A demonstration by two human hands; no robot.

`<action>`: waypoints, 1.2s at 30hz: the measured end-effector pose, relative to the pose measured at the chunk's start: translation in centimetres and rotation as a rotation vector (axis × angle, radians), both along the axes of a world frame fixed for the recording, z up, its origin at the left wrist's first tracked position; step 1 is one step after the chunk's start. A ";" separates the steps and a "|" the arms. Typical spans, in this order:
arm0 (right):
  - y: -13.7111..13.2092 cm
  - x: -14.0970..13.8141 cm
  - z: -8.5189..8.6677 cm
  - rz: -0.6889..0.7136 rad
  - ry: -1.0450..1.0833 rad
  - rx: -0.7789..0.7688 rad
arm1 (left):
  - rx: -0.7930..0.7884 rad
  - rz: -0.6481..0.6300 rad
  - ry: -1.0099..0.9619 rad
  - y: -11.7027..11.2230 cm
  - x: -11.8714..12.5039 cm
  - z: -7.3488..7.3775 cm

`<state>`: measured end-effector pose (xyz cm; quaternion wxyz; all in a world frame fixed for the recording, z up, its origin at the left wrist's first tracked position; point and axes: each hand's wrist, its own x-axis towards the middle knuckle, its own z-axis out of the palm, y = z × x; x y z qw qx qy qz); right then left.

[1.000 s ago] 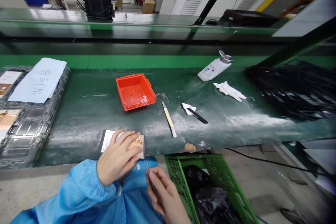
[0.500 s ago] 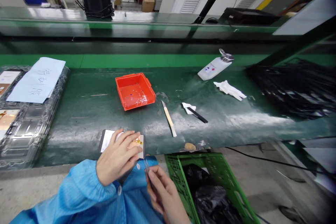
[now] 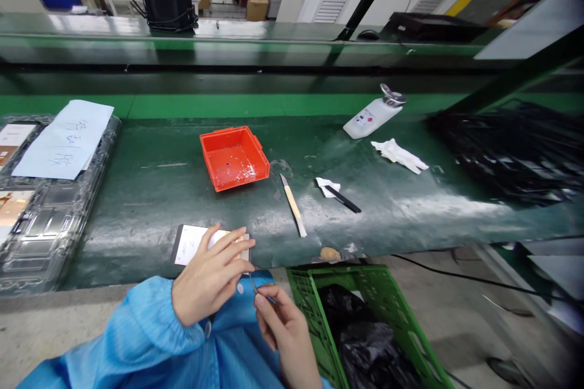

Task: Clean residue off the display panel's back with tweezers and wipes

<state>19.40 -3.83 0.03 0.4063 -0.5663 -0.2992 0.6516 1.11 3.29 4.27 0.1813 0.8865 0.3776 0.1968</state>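
Note:
At the near edge of the bench lies a flat screen panel (image 3: 188, 244), white-faced with a dark border; its right part is mostly covered by fingers. My left hand (image 3: 212, 276) rests over it, fingers spread and lying on its surface. Just beyond the panel's right end, my right hand (image 3: 285, 325) pinches a pair of metal tweezers (image 3: 253, 283), whose thin tips point up toward the panel's lower right corner. Whether the tips touch the panel cannot be made out. Both hands are close together, nearly fingertip to fingertip.
An orange bin (image 3: 235, 158) stands beyond the panel. A light-handled knife (image 3: 294, 209), a black tool (image 3: 344, 199) on tissue, a white bottle (image 3: 374, 118) and a glove (image 3: 399, 155) lie to the right. Clear trays (image 3: 50, 231) sit left; a green crate (image 3: 401, 316) with black bags stands below.
My left hand has shifted slightly right over the panel, covering the gold patch seen before. My right hand has turned a little, with the tweezers' tips still near the panel's corner.

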 end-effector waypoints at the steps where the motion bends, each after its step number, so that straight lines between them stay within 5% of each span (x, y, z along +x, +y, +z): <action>1: 0.0 0.0 -0.1 -0.007 -0.019 0.011 | -0.011 -0.001 -0.006 0.0 0.1 0.0; 15: -0.1 0.1 -1.9 0.013 -0.145 0.179 | -0.067 0.064 -0.056 0.3 1.1 -0.3; 36: 1.2 2.1 -1.2 0.156 -0.447 0.454 | -0.085 0.098 -0.064 0.6 1.6 0.3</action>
